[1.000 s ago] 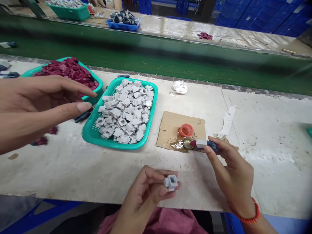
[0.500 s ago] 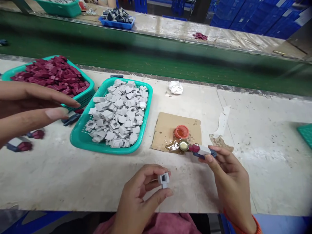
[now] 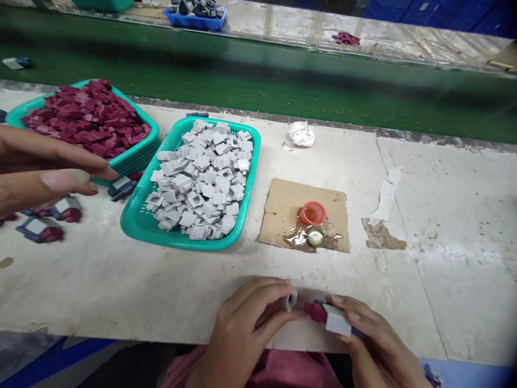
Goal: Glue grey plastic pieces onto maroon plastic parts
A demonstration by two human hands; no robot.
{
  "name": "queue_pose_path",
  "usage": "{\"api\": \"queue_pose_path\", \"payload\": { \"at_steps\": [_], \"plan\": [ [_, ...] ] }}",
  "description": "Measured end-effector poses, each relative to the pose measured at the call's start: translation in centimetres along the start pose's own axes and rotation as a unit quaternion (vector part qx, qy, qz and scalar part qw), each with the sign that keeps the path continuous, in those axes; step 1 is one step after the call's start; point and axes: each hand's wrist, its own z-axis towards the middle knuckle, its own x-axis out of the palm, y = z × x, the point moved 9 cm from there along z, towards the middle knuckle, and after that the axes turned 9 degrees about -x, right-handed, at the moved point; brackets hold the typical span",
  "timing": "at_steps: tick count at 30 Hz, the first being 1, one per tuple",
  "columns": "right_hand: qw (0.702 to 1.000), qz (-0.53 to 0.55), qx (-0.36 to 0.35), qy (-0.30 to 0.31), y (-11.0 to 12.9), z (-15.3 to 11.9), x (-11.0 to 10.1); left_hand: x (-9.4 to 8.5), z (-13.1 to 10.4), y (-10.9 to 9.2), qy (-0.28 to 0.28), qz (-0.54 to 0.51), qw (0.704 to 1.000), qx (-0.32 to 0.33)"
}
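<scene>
We counted 2 teal baskets [image 3: 133,229] on the bench, 1 of grey caps [image 3: 202,180] and 1 of maroon pieces [image 3: 86,116], each heap too many to number. We saw 1 cardboard square [image 3: 283,207], 1 orange lid [image 3: 312,213] and 1 crumpled paper ball [image 3: 301,133].

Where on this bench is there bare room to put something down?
Bare bench lies right of the cardboard square, and in front of the grey-parts basket. The left is crowded: maroon-parts basket, loose assembled pieces, and another person's hand.
</scene>
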Motion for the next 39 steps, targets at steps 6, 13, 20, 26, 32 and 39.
{"api": "queue_pose_path", "payload": {
  "at_steps": [6,13,20,26,32,39],
  "plan": [
    [0.989,-0.071,-0.091,0.092,0.9,-0.1,0.8,0.0,-0.2,0.1,-0.006,-0.036,0.999,0.008],
    [0.956,-0.117,-0.175,0.207,1.8,-1.0,1.8,-0.2,0.1,0.2,-0.002,-0.039,0.999,-0.01],
    [0.961,-0.183,-0.138,0.152,1.2,1.4,-0.3,-0.4,-0.1,0.5,-0.042,0.007,0.999,-0.011],
    [0.948,-0.301,-0.092,0.039,-0.4,6.1,-2.2,-0.4,-0.3,0.4,-0.062,0.033,0.997,0.012],
    [0.946,-0.301,-0.09,0.078,-1.4,6.6,-1.4,-0.6,-0.3,0.3,-0.071,0.036,0.997,0.017],
    [0.942,-0.32,-0.093,0.049,-0.1,6.5,-2.2,-0.6,-0.1,0.3,-0.071,0.029,0.997,0.013]
  ]
}}
